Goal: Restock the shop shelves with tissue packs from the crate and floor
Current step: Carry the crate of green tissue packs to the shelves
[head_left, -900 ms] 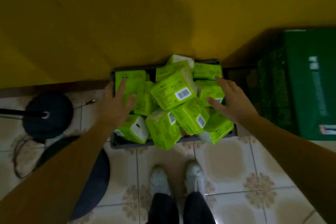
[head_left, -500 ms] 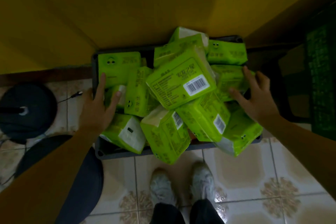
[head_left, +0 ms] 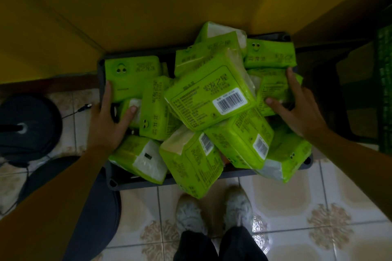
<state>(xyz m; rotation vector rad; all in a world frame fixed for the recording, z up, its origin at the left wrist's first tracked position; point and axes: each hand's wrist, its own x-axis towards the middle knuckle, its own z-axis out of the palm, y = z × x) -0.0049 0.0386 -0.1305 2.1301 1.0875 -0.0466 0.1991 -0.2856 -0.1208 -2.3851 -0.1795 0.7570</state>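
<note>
Lime-green tissue packs [head_left: 239, 140] are overflowing a dark crate [head_left: 125, 185] on floor tiles [head_left: 297, 197]. At 9 o'clock, the left hand [head_left: 106, 125] is lying spread on its rim. The top pack [head_left: 209, 95] is facing barcode-up, long axis 8-to-2 o'clock. At 3 o'clock, the right hand [head_left: 301, 110] is pressing packs, fingers splayed.

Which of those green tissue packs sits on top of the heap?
The middle pack, tilted, its barcode label facing up; the others lie beneath or around it in the crate.

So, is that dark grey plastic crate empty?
No, the dark grey plastic crate is heaped with bright green plastic-wrapped tissue packs, some hanging over its near rim.
</note>
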